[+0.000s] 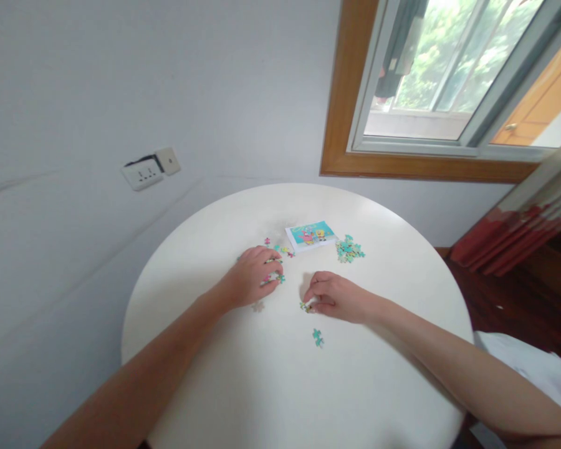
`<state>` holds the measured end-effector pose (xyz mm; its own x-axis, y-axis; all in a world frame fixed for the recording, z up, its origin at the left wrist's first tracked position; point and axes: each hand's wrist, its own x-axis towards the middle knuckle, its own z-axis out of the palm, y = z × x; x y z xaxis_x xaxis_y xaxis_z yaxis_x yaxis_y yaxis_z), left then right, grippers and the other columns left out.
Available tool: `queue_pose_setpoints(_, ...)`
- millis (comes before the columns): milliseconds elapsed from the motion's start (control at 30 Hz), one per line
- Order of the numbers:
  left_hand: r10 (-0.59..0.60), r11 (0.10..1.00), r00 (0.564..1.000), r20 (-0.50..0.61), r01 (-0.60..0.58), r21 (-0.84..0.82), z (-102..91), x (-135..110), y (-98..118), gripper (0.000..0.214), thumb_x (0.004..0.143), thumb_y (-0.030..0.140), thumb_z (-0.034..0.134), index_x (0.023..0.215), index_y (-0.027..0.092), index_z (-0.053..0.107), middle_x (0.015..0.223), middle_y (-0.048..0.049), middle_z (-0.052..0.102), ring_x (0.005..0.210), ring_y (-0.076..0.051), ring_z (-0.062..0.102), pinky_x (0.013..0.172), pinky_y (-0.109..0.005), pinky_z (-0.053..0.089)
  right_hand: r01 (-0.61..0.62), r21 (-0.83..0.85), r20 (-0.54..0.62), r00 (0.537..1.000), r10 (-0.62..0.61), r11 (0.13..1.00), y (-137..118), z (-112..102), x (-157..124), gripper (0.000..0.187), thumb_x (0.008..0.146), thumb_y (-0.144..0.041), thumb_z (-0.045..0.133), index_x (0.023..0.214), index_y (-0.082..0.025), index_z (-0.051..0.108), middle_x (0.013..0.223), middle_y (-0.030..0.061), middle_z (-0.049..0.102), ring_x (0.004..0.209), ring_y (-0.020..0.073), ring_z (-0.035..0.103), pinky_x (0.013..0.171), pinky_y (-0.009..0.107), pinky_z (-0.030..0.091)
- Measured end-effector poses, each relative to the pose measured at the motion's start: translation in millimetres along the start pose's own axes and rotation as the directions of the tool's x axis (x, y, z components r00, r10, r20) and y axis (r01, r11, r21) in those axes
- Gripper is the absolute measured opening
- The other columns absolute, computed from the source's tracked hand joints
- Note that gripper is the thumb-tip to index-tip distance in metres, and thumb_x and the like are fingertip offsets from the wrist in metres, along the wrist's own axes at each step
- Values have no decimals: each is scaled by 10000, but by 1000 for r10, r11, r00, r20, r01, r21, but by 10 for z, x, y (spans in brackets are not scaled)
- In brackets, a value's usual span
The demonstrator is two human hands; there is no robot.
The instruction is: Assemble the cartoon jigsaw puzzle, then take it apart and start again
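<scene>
My left hand point(252, 274) rests on the round white table point(215, 374), its fingers curled over a few small jigsaw pieces point(278, 278). My right hand point(336, 296) lies to its right, fingertips pinched on a small jigsaw piece point(305, 306) against the tabletop. A loose teal piece point(318, 337) lies just in front of the right hand. Behind the hands sits a small picture card point(311, 234) with a cartoon print. A heap of teal pieces point(348, 249) lies beside the card on its right.
A pale piece point(258, 306) lies by my left wrist. The table stands against a white wall with a socket plate point(143, 173). A wood-framed window point(430, 93) is at the upper right, a red and cream curtain point(518, 231) below it.
</scene>
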<state>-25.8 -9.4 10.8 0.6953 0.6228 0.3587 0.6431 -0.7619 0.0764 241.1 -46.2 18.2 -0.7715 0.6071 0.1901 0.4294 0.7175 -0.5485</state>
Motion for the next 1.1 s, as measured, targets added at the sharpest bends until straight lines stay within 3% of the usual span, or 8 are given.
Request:
queue_pose_setpoints(133, -45, 996, 998, -36, 48, 72, 9, -11, -61, 196, 819, 181, 565, 983, 240, 653, 1182, -76, 594, 1140, -286, 509, 984, -480, 379, 14, -2, -26, 1000, -14, 1000, -9, 19, 3, 230, 832, -98, 604, 1026, -172, 703, 911, 75, 623, 829, 149, 595, 753, 261, 500)
queue_pose_setpoints(300, 25, 996, 999, -47, -30, -88, 1, 38, 72, 219, 861, 150, 521, 1021, 233, 646, 1154, -75, 593, 1117, -241, 515, 980, -408, 400, -37, 137, -73, 996, 47, 990, 49, 34, 6, 390, 826, -73, 527, 1189, -160, 639, 870, 50, 653, 780, 134, 601, 728, 255, 503)
queue_pose_setpoints(500, 135, 958, 991, 22, -125, -257, 16, 82, 336, 137, 886, 262, 595, 997, 243, 672, 1107, -66, 618, 1073, -223, 538, 981, -385, 389, -209, 254, -16, 975, 220, 944, 136, -80, -17, 288, 823, -78, 522, 1049, -139, 690, 888, 53, 692, 759, 120, 620, 715, 242, 494)
queue_pose_setpoints(633, 147, 950, 988, 51, -127, -284, 60, 87, 407, 132, 874, 295, 627, 988, 255, 681, 1122, -55, 622, 1080, -223, 539, 1001, -394, 379, -133, 221, 24, 991, 131, 966, 119, -120, -30, 180, 839, -168, 610, 978, -149, 722, 926, 69, 633, 775, 124, 607, 695, 238, 500)
queue_pose_setpoints(833, 164, 965, 985, 49, -150, -215, 68, 79, 356, 176, 857, 215, 600, 1007, 269, 676, 1141, -49, 611, 1089, -224, 538, 1018, -401, 377, -63, 113, 9, 998, 63, 992, 67, -76, -32, 194, 837, -196, 666, 1024, -171, 713, 939, 71, 581, 779, 134, 588, 719, 264, 513)
queue_pose_setpoints(933, 126, 986, 991, 34, -121, -117, 39, 65, 251, 162, 852, 223, 597, 983, 270, 682, 1140, -51, 608, 1109, -242, 530, 1008, -414, 379, -42, 148, 114, 993, 25, 988, 15, -128, -66, 192, 826, -215, 690, 1015, -189, 712, 962, 59, 590, 807, 134, 600, 755, 263, 516)
queue_pose_setpoints(1033, 62, 998, 998, 3, -62, -6, 20, 37, 112, 140, 840, 248, 601, 955, 254, 681, 1152, -66, 605, 1118, -273, 524, 988, -455, 382, 29, 185, 269, 960, -79, 982, -50, -189, -108, 255, 790, -235, 735, 1044, -213, 719, 965, 42, 594, 901, 146, 601, 826, 258, 506)
queue_pose_setpoints(1100, 17, 998, 1000, -19, -16, 62, 19, 18, 33, 128, 832, 254, 598, 933, 237, 675, 1148, -78, 608, 1108, -289, 524, 986, -485, 375, 72, 180, 302, 945, -125, 981, -82, -205, -125, 275, 773, -228, 753, 1046, -223, 724, 955, 37, 591, 927, 149, 592, 856, 258, 494)
